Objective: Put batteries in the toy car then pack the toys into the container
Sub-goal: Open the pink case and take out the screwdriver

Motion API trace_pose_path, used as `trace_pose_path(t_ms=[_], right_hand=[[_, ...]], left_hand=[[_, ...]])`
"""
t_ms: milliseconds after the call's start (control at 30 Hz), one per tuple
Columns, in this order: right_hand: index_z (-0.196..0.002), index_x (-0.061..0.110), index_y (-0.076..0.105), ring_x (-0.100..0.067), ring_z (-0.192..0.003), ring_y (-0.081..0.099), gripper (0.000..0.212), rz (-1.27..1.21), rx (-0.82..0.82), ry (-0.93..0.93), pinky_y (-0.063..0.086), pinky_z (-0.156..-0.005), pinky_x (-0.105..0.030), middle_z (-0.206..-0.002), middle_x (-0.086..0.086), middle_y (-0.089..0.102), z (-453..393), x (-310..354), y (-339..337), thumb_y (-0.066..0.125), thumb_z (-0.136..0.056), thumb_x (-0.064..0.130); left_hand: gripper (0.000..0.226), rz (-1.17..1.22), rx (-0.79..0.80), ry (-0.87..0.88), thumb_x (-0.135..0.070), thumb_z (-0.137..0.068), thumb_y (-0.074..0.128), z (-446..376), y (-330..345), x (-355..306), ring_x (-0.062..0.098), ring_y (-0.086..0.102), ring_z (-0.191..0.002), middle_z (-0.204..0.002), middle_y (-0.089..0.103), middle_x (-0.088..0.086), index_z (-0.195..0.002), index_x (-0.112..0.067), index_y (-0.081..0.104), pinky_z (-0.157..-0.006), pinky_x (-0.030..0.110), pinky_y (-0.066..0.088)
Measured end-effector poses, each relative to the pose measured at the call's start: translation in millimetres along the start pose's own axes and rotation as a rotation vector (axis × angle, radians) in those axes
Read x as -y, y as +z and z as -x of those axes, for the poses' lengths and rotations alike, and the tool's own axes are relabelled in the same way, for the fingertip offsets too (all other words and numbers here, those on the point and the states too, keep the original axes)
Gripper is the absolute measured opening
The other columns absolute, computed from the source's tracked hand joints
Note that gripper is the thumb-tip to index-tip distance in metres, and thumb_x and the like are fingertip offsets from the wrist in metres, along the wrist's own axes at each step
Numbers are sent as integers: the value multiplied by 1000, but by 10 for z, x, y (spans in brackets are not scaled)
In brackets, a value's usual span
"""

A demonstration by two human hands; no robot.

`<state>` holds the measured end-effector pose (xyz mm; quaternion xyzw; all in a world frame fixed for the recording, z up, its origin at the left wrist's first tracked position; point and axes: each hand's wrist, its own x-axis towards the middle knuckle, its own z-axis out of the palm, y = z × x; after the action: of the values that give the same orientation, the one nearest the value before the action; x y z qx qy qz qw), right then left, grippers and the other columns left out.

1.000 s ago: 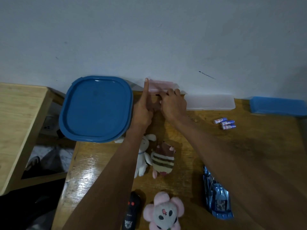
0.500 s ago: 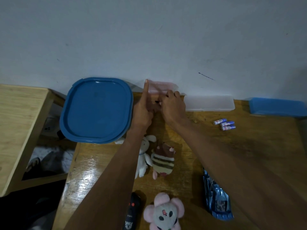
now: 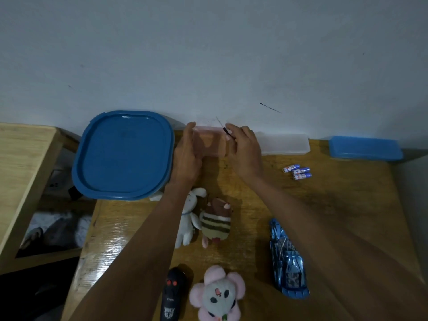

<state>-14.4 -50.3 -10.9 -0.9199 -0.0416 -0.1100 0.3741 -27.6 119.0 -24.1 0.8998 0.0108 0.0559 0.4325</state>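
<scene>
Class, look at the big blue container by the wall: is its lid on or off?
On. The blue lid lies flat over the container, its rim covering the edges; no inside shows.

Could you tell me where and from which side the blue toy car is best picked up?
Judging by its pose, grip the blue toy car across its narrow middle, coming straight down from above. It lies long and slim on the table, running away from the viewer, with both flanks free, so thumb and fingers can likely pinch the sides; the ends look pointed and harder to hold.
</scene>
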Motion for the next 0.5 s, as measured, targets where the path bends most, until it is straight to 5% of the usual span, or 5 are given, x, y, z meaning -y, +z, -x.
trace_pose_path(t_ms=[100,200,500], right_hand=[[-127,12,66,-22,-104,55,29,25,41,28,53,-80,-35,-111,-5,62,49,-12,43,53,-101,17],[-121,14,70,-23,-105,56,26,88,100,56,55,-82,-38,-112,-4,64,110,-30,96,60,-97,15],[-119,18,70,-22,-104,56,23,178,121,113,47,-75,-29,-111,-3,64,147,77,119,61,-97,18]], left_hand=[[55,-44,28,-18,-3,-97,52,-8,-15,52,26,66,-97,-111,66,12,-145,-25,35,-82,49,59],[60,-123,44,-2,3,-92,58,-6,-20,61,31,64,-109,-124,66,17,-147,-21,48,-98,39,53],[36,-222,73,-18,-1,-98,56,29,-32,-24,28,67,-110,-130,68,12,-130,-13,69,-95,29,50]])
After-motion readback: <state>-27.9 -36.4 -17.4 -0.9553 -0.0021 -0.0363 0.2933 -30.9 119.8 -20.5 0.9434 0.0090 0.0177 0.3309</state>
